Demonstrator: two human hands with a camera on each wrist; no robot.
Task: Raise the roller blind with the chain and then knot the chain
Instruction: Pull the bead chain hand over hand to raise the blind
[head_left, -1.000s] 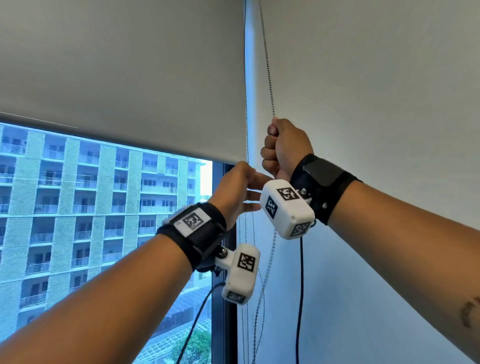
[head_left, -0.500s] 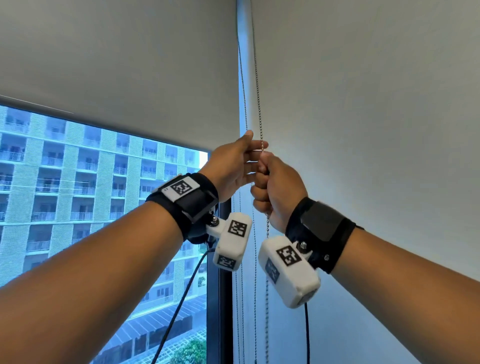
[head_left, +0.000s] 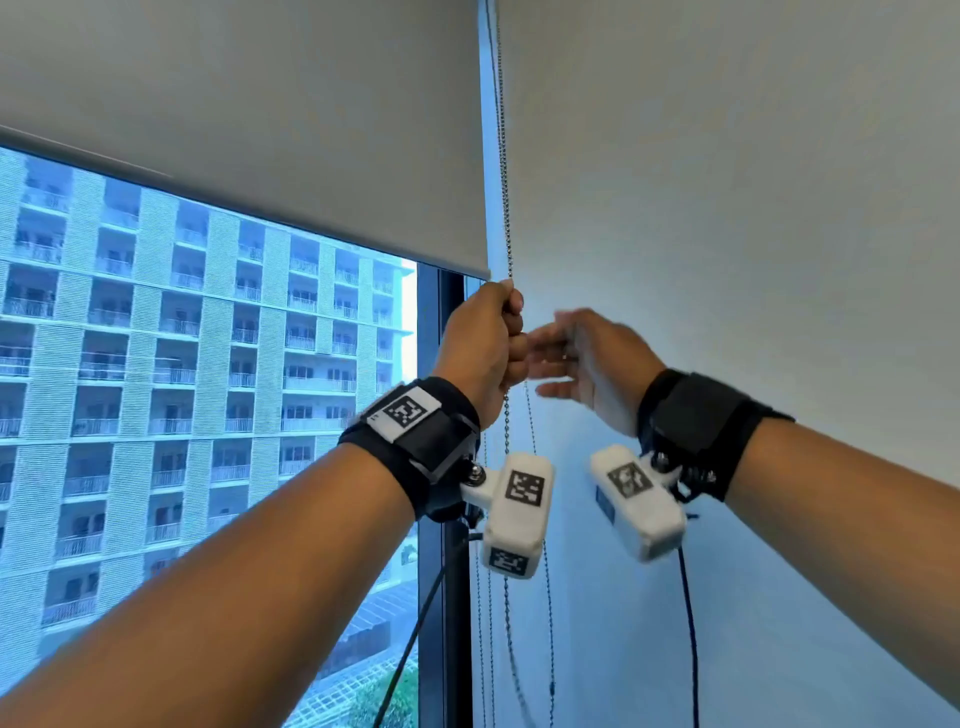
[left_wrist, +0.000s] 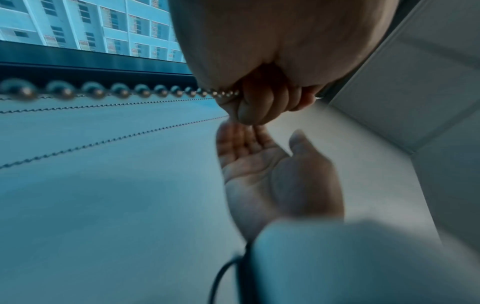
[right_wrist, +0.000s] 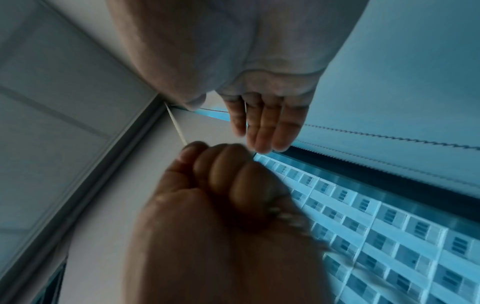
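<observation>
Left hand (head_left: 485, 345) fisted around the bead chain (head_left: 503, 156) just under the roller blind (head_left: 249, 130) hem; right hand (head_left: 592, 364) released, fingers straight, blurred, just beside it, chain hanging beside the window (head_left: 208, 389) frame

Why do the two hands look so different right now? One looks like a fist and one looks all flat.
The left hand is curled into a fist round the bead chain; the right hand has straight fingers and holds nothing. The left hand looks sharp in the head view; the right hand is blurred. The left hand reaches slightly higher than the right hand. Both wear black wrist straps with white cameras and are raised beside the roller blind.
</observation>
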